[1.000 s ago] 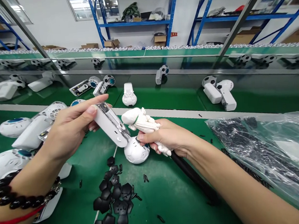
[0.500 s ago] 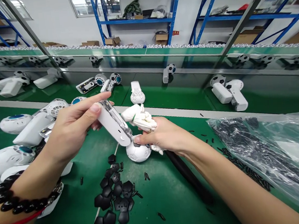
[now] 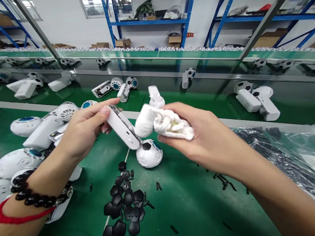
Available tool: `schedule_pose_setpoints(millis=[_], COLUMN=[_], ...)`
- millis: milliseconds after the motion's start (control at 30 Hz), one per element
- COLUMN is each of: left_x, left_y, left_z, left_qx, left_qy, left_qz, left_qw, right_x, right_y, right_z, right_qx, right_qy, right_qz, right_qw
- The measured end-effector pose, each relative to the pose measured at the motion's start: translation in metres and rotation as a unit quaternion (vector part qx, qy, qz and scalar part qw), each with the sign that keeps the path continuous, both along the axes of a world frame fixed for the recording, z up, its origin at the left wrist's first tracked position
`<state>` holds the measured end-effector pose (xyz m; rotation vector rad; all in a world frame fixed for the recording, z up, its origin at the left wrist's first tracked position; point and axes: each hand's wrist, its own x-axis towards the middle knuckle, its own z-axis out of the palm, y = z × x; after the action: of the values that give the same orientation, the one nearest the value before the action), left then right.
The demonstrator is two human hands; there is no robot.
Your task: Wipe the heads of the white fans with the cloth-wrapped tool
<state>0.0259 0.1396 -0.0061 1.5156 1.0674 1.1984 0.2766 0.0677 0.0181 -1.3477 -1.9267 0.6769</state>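
My left hand (image 3: 83, 133) grips the upper end of a white folding device, perhaps a handheld fan, by its long flat body (image 3: 123, 134). Hinged at the lower end is a soccer-ball head (image 3: 149, 156), with a black pentagon (image 3: 146, 146) on its top and a teal part at its side. Just above and right of that head, my right hand (image 3: 204, 129) is closed around a bundle of white cloth (image 3: 146, 120). What the cloth wraps is hidden. Loose black pentagon pieces (image 3: 128, 198) lie on the green table below the device.
More white devices (image 3: 41, 129) are piled at the left. A clear plastic bag (image 3: 293, 151) of small black parts lies at the right, with small black strips (image 3: 224, 182) scattered near it. Beyond runs a green conveyor (image 3: 168, 90) carrying similar devices.
My right hand has lifted off the ball head and turned, raising the cloth bundle; the black pentagon on the head now shows. A black handle seen below that hand is hidden now.
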Motion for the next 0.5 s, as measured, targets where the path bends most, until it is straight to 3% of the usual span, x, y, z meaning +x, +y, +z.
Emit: schedule_pose_setpoints(millis=[100,200,300,500], left_x=[0.002,0.005,0.005,0.005], left_y=[-0.001,-0.004,-0.007,-0.014], left_z=[0.003,0.008,0.009,0.009], left_qx=[-0.012,-0.018,-0.006,0.050], left_qy=[-0.007,0.002,0.028,0.053], left_qz=[0.015,0.034,0.042,0.028], left_qw=[1.000,0.999,0.999,0.997], right_x=[-0.009,-0.024,-0.032,-0.030], right_y=[0.001,0.009,0.016,0.021], right_z=[-0.007,-0.024,-0.039,-0.038], right_qx=[-0.107,-0.195,-0.244,-0.322], right_qy=[0.059,0.202,0.254,0.294], right_qz=[-0.032,0.007,0.027,0.041], right_qw=[0.992,0.960,0.936,0.899])
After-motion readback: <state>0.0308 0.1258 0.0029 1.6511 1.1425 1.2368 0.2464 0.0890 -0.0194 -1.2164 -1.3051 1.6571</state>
